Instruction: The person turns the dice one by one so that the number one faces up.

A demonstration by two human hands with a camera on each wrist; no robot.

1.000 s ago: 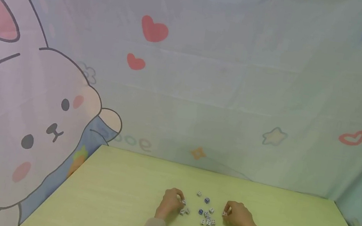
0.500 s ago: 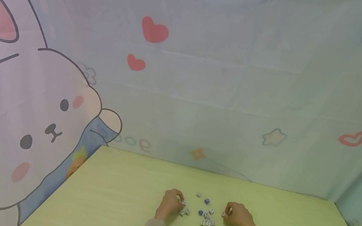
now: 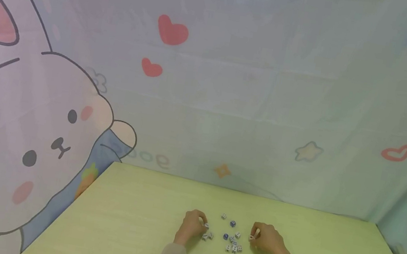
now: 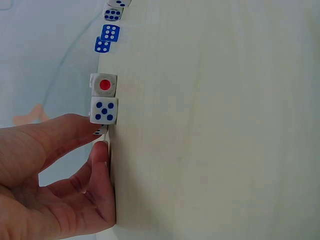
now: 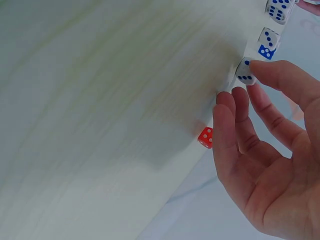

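Observation:
In the head view my left hand (image 3: 193, 223) rests on the table left of scattered dice. Its thumb and forefinger close round a small white die (image 4: 101, 130), partly hidden by the fingers and two nearer white dice. Nearest to it are a die with five blue pips (image 4: 104, 110) and one with a red pip (image 4: 103, 85). My right hand (image 3: 269, 238) is right of the cluster. Its thumb and forefinger hold a white die with blue pips (image 5: 245, 71) near the tabletop, other fingers loosely bent. A red die (image 5: 205, 137) shows partly behind those fingers.
Between the hands several white dice (image 3: 234, 243) stand grouped, with two blue dice (image 3: 232, 223) among and behind them. One white die (image 3: 223, 216) lies farther back. The pale yellow table (image 3: 141, 215) ends at a printed cloth backdrop (image 3: 238, 106).
My right hand has shifted slightly left, and the die at its fingertips looks turned, its red-pipped face less visible. The left hand stays in place. The head view has tilted slightly.

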